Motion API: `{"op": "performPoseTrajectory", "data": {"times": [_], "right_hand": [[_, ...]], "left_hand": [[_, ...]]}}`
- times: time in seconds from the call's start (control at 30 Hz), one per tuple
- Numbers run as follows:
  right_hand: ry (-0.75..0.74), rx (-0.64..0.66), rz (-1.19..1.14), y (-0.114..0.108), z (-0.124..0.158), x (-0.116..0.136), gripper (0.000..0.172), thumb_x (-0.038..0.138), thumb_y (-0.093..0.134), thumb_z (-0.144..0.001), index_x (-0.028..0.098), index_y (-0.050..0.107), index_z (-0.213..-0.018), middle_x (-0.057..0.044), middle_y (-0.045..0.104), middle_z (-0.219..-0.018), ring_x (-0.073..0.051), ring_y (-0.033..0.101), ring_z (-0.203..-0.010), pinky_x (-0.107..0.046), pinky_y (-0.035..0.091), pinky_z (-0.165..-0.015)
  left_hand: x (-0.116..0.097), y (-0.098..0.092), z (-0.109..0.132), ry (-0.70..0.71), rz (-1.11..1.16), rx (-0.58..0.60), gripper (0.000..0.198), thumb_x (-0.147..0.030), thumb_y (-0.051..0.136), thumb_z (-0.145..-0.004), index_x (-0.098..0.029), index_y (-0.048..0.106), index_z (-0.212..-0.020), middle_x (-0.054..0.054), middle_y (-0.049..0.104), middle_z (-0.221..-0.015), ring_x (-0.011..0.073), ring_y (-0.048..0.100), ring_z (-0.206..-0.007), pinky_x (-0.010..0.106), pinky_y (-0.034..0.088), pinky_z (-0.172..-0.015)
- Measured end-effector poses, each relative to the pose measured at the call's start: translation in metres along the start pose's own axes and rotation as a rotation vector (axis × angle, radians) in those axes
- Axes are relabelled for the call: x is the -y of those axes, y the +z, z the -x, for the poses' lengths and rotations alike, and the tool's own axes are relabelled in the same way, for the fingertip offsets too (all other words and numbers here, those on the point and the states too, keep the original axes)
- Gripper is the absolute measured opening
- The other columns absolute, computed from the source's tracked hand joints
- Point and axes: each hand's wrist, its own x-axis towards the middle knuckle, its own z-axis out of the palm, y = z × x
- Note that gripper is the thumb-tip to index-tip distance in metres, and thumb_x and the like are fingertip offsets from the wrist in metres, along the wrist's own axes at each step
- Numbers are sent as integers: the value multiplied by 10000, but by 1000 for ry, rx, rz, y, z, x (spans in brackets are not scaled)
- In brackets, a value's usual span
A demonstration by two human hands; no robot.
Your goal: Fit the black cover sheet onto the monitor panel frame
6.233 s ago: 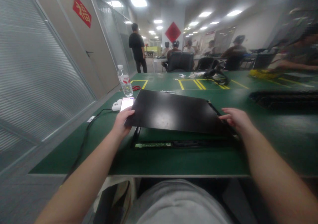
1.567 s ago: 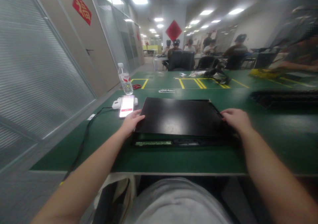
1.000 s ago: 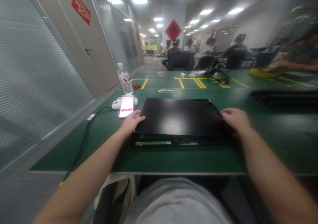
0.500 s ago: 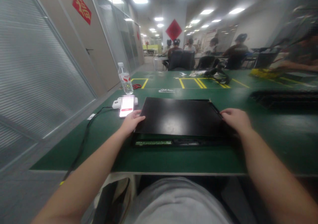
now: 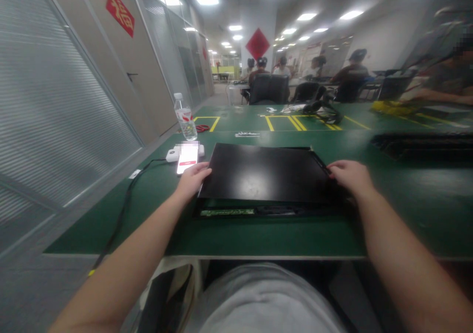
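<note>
Desk [image 5: 281,239], broad and green, runs across my feed and carries everything I have to hand. In the middle of it lies a glossy black flat panel [image 5: 262,173], which I take as the centre of my clock. Beneath it is a black frame [image 5: 277,211], its near strip showing at 6 o'clock and its side at 3; I cannot tell whether the two touch all the way round. Well apart at 3 o'clock, some long black parts [image 5: 424,148] lie grouped, blurred from where I watch.

I have the left hand [image 5: 192,179] at 9 o'clock, fingers narrowed on the panel's edge, thumb on top, the underside hidden from me. The right hand [image 5: 351,176] is at 3 o'clock, fingertips bent together against the right-hand rim; whether they grip it or only touch, I cannot tell.

A clear water bottle [image 5: 185,121] stands at 10 o'clock. Between 9 and 10 I see a lit phone [image 5: 187,159] in front of a white power strip [image 5: 172,154]. A narrow green circuit board [image 5: 227,212] sits in the frame's near strip, towards 7 o'clock. Red-handled scissors [image 5: 202,128] lie just beside the bottle.
</note>
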Motion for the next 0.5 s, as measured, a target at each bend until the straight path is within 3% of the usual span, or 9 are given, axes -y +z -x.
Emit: {"op": "performPoseTrajectory", "data": {"times": [0.2,0.37,0.5], "right_hand": [[43,30,-66,0,-1,-2,340,261,592,-781,203,815,-1031,-63,781,-800,-202,675,-581,-323,546,-631],[40,16,-69,0,2,-1,321,271,595,-797,195,813,-1020,-66,780,-798,-198,665,-555,-326,542,-625],[39,18,-53,0,1,-2,324,283,592,-803,212,814,-1027,-51,780,-797,-194,666,-554,-323,537,-623]], "left_hand": [[4,-3,-4,69,-92,-6,433,-365,865,-614,-181,812,-1003,116,792,-1049,342,694,-1116,485,496,-1035],[0,-5,-3,188,-256,-48,239,-325,889,-598,-238,817,-809,106,760,-1115,379,609,-1246,499,372,-1180],[-5,-4,1,155,-277,-29,293,-338,934,-527,-240,806,-772,113,740,-1125,396,599,-1242,487,428,-1137]]}}
